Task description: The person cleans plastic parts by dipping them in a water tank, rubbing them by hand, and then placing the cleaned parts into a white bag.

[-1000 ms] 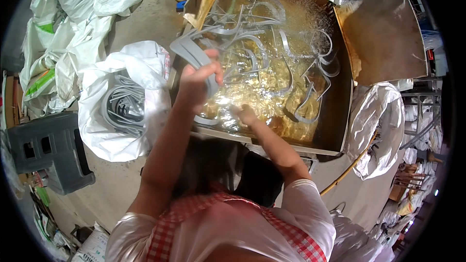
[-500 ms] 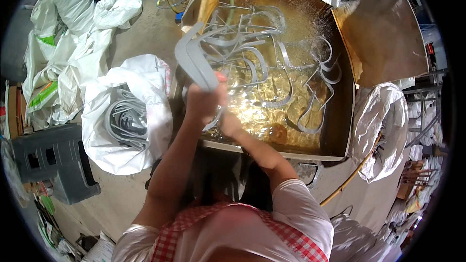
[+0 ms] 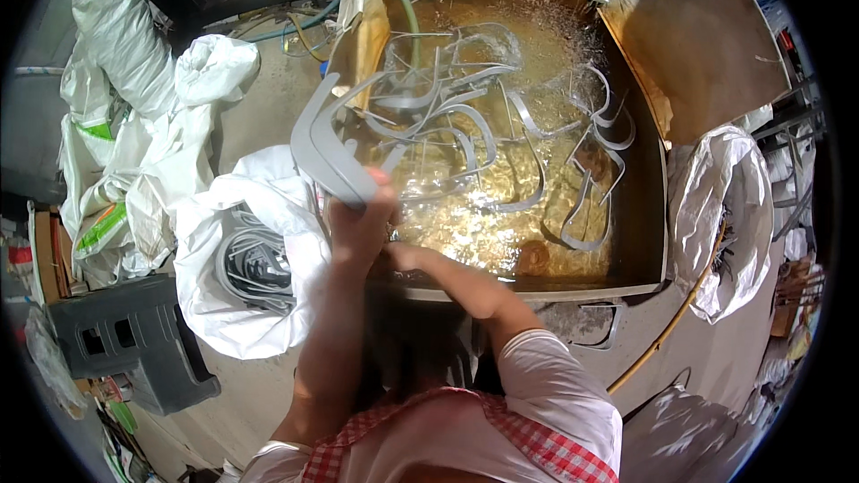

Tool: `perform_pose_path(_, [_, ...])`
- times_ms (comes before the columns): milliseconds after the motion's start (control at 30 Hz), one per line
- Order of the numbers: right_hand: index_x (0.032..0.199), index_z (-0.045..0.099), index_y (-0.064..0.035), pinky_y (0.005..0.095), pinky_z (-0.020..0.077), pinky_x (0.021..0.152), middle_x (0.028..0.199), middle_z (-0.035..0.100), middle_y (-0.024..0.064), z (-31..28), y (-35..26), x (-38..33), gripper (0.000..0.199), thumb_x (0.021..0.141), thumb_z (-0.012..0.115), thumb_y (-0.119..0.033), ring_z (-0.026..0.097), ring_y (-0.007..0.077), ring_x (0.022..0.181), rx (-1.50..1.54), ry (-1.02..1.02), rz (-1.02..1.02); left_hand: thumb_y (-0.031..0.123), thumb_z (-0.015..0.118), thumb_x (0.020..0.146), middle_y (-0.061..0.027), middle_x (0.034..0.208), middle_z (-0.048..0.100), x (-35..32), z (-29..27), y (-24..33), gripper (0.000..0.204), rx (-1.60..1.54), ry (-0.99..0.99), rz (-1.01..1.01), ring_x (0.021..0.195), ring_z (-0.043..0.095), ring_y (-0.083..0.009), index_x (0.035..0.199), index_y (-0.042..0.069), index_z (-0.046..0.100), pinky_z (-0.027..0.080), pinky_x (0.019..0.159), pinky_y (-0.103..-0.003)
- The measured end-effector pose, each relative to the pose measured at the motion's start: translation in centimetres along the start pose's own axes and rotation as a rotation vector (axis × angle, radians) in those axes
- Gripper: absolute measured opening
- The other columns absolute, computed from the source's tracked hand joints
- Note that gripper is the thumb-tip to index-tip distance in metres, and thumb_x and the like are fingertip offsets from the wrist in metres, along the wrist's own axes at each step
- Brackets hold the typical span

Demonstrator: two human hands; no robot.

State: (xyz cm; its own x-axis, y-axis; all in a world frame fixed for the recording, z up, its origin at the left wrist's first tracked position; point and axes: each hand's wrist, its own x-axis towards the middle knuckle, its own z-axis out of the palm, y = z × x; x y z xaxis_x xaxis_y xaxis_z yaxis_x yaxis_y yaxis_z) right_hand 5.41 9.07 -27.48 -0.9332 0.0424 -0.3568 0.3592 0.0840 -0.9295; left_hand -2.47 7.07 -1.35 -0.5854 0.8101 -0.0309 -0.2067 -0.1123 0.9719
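Note:
My left hand (image 3: 365, 225) is closed around a bundle of grey bent strips (image 3: 320, 148), broad and flat with a rounded V-shaped bend. They rise from my fist over the left wall of the metal tank. Close by, at the tank's near edge, is my right hand (image 3: 403, 258), its fingers hidden behind my left wrist. More grey curved strips (image 3: 540, 181) lie tangled in shallow, yellowish water in the tank (image 3: 582, 290). Left of my hands stands an open white sack (image 3: 204, 275) with several coiled grey strips (image 3: 258, 261) inside.
White bags (image 3: 125, 54) are heaped at the far left, above a dark grey plastic stool (image 3: 134, 340). A green hose (image 3: 407, 13) runs into the tank. At the right are a brownish panel (image 3: 698, 45), another white sack (image 3: 716, 215) and a wooden stick (image 3: 673, 317).
My left hand and the grey bundle have moved left and nearer to me, toward the white sack. My right hand has shifted slightly left and nearer. The view has shifted a little.

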Motion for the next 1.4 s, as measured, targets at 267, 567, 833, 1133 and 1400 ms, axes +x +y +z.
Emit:
perform_pose_path(267, [0.1, 0.046, -0.0044, 0.0251, 0.0396, 0.072, 0.08, 0.049, 0.0027, -4.4, -12.8, -11.5, 0.025, 0.089, 0.051, -0.026, 0.048, 0.0114, 0.076, 1.055, 0.677, -0.215, 0.007, 0.058, 0.077, -0.0055, 0.066, 0.057, -0.3, 0.2, -1.2, 0.013, 0.269, 0.008, 0.0, 0.057, 0.052, -0.0098, 0.086, -0.002, 0.056, 0.043, 0.052, -0.025])
perform_pose_path(567, [0.108, 0.046, -0.0008, 0.0345, 0.0423, 0.076, 0.092, 0.055, 0.0093, -9.9, -14.6, -15.0, 0.03, 0.088, 0.05, -0.023, 0.053, 0.018, 0.087, -0.569, 0.445, -0.206, 0.005, 0.059, 0.077, -0.0068, 0.085, 0.062, -0.7, 1.2, -3.8, 0.015, 0.153, -0.051, -0.319, 0.076, 0.059, -0.0148, 0.09, -0.002, 0.057, 0.046, 0.067, -0.026])
perform_pose_path(833, [0.121, 0.04, 0.0069, 0.0342, 0.0427, 0.083, 0.109, 0.054, 0.0183, -15.2, -0.1, -9.1, 0.073, 0.075, 0.065, -0.044, 0.053, 0.0247, 0.098, 0.621, 1.187, 0.394, 0.006, 0.057, 0.078, -0.0115, 0.086, 0.061, -1.5, 2.2, -3.5, 0.031, 0.012, -0.208, -0.204, 0.077, 0.061, -0.0204, 0.107, -0.004, 0.054, 0.049, 0.07, -0.031])
perform_pose_path(1133, [0.093, 0.053, -0.0069, 0.028, 0.038, 0.049, 0.073, 0.053, 0.0033, -18.6, 6.5, -6.1, 0.021, 0.076, 0.061, -0.015, 0.048, 0.0119, 0.06, 0.708, 1.24, 0.246, 0.003, 0.056, 0.075, -0.0121, 0.083, 0.057, -2.3, 4.4, -1.4, 0.029, -0.317, -0.249, -0.485, 0.071, 0.06, -0.0232, 0.103, 0.002, 0.046, 0.05, 0.066, -0.034])
perform_pose_path(1400, [0.088, 0.048, -0.0057, 0.0323, 0.0467, 0.061, 0.077, 0.056, 0.0067, -14.3, -4.9, -12.8, 0.014, 0.078, 0.058, -0.001, 0.055, 0.015, 0.068, 0.378, 1.19, -0.134, 0.011, 0.06, 0.082, -0.0103, 0.083, 0.059, -2.3, 4.4, -4.1, 0.026, -0.207, -0.112, -0.494, 0.067, 0.056, -0.017, 0.103, 0.005, 0.047, 0.049, 0.062, -0.032])
